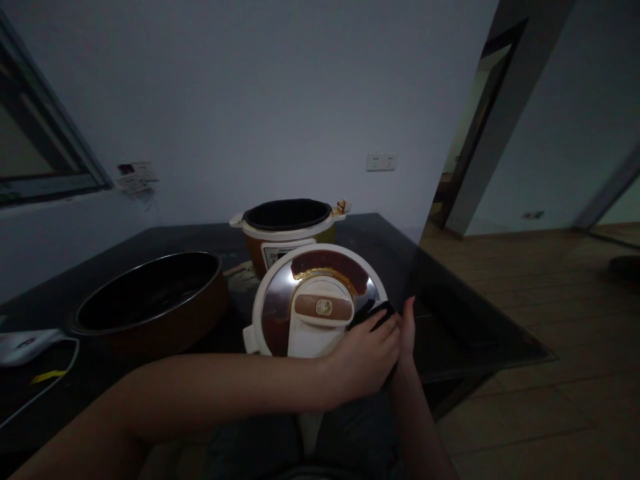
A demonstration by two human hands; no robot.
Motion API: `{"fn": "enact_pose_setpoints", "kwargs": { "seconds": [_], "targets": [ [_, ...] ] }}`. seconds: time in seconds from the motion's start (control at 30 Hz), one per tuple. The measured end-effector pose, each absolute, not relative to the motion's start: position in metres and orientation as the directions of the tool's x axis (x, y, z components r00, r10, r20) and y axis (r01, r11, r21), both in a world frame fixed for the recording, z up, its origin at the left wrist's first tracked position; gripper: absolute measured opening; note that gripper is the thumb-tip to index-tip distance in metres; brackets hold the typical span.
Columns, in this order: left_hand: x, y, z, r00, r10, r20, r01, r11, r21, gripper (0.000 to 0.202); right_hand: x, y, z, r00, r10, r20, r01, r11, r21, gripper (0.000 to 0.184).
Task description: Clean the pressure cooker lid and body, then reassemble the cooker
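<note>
1. The lid [272,293] is in front of the cooker [260,250], nearer to the person. It stands tilted, with its top turned to the person; whether it touches the cooker, I cannot tell.
2. The left hand [367,357] has its fingers bent over a black cloth [384,308], at the right edge of the lid. Its forearm passes across the lower edge.
3. The right hand [407,337] is just outside this same edge, thumb upward. Its other fingers are hidden, so I cannot tell if it grips the lid.
4. The main relation is this: the lid lies to the left of both hands, and the left hand is nearer to its middle. The lid is round; only its brown handle [324,307] has a long axis, running nearly left to right, with one end toward the cloth.
5. On the dark surface [395,243], a wide pot [185,313] stands left of the lid.
</note>
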State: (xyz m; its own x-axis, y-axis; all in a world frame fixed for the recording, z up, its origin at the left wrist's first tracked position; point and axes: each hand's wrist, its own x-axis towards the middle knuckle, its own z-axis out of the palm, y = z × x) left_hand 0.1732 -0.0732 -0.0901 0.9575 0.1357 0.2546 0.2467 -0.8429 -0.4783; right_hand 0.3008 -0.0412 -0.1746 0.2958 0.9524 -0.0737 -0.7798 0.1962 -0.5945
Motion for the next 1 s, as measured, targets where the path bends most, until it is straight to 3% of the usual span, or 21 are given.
{"fn": "enact_pose_setpoints", "kwargs": {
  "seconds": [0.13,0.27,0.53,0.7,0.83,1.0],
  "targets": [
    [0.159,-0.089,-0.091,0.971,0.143,0.191,0.22,-0.846,-0.486,0.04,0.301,-0.047,-0.161,0.101,0.994,-0.051,-0.809,0.052,-0.586,0.06],
    [0.144,-0.094,-0.096,0.974,0.107,0.197,0.192,-0.852,-0.487,0.037,0.297,-0.053,-0.152,0.028,0.999,-0.026,-0.831,0.009,-0.556,0.052],
    [0.113,-0.111,-0.122,0.992,-0.043,0.115,0.029,-0.828,-0.561,0.026,0.287,-0.051,-0.159,0.115,0.982,-0.147,-0.86,0.024,-0.51,0.038],
    [0.099,-0.131,-0.128,0.989,0.071,-0.129,-0.043,-0.698,-0.714,0.028,0.286,-0.048,-0.17,0.257,0.959,-0.119,-0.79,0.138,-0.598,0.034],
    [0.09,-0.137,-0.122,0.942,0.101,-0.319,-0.19,-0.621,-0.76,0.04,0.286,-0.048,-0.17,0.317,0.943,-0.105,-0.755,0.184,-0.629,0.034],
    [0.08,-0.14,-0.119,0.917,0.126,-0.378,-0.251,-0.555,-0.793,0.048,0.285,-0.051,-0.164,0.326,0.935,-0.136,-0.748,0.167,-0.643,0.032]
  ]
}}
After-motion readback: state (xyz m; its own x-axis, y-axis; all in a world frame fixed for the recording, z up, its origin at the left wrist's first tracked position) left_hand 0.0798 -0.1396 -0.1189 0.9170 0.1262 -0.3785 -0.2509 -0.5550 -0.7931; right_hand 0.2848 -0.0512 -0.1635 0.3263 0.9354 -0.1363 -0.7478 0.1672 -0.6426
